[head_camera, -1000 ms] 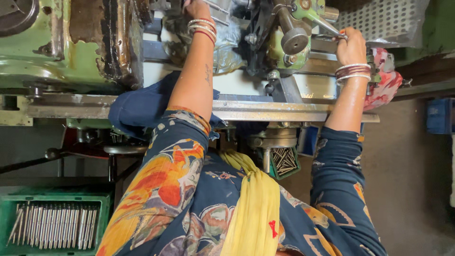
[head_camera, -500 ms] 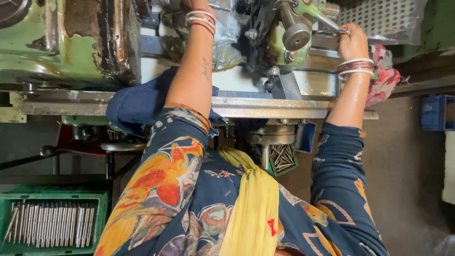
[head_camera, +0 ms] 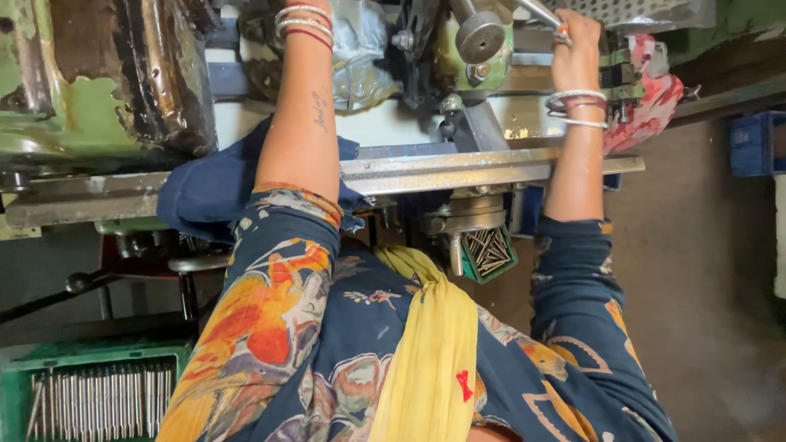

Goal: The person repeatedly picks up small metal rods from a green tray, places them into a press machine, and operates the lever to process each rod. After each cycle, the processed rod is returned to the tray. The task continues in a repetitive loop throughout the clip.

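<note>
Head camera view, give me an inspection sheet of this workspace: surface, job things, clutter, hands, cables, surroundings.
Surface: metal machine ledge, worn, green paint flaking.
Job's things: metal lever gripped by right hand; round knob beside it.
Clutter: blue cloth on the ledge, red patterned cloth, plastic wrap.
Hands: left hand out of frame past the bangled left wrist.
Cables: nothing seen.
Surroundings: green crate of metal rods, small green tray of pins.

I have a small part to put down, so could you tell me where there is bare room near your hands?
The pale shelf between your forearms is bare, bordered by the metal rail. Around the right hand on the lever it is crowded; the left hand is out of view.
</note>
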Demonstrator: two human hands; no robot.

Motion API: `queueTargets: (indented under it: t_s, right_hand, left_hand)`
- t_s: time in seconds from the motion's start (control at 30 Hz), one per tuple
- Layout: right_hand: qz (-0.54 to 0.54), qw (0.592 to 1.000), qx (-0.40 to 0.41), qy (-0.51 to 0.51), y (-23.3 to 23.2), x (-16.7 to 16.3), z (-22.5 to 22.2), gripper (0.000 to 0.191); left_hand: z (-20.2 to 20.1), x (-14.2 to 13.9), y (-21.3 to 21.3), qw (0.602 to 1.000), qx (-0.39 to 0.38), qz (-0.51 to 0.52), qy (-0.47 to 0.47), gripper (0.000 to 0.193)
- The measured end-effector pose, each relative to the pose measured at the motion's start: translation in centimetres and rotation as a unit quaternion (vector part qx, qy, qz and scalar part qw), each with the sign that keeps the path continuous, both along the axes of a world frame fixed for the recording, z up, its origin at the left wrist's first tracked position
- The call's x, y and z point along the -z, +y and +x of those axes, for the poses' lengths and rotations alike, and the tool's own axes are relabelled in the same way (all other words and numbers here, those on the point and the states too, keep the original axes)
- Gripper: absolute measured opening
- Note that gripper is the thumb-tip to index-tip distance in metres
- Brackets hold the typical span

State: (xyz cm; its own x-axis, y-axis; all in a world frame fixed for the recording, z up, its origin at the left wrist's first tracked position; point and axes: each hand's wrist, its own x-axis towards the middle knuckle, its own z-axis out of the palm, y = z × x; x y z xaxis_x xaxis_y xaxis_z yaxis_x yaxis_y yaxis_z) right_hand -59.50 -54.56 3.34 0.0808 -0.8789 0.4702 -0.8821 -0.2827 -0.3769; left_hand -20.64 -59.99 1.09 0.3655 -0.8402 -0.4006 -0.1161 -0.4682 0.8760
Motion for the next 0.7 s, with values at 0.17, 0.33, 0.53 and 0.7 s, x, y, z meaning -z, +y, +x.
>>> queueTargets:
  t_s: [0.17, 0.33, 0.53, 0.7]
  right_hand:
    - [-0.059, 0.975, 0.023, -0.215, 4.2, -0.9, -9.8, 0.035]
    - [-0.125, 0.917, 0.192, -0.326, 11.6, 1.4, -18.0, 0.033]
    - [0.114, 0.901, 0.385, -0.165, 15.0, 12.7, -10.8, 0.036]
    - [0.079, 0.700, 0.219, -0.675, 15.6, 15.0, -9.1, 0.040]
  left_hand:
    - [0.3, 3.1, -1.6, 0.985, 0.095, 0.010, -0.142, 0.038]
    - [-1.0, 5.9, -3.8, 0.956, 0.153, 0.007, -0.249, 0.037]
    - [-5.4, 3.0, -2.5, 0.926, 0.177, -0.038, -0.332, 0.032]
    - [-3.8, -1.8, 1.9, 0.887, 0.209, -0.147, -0.386, 0.028]
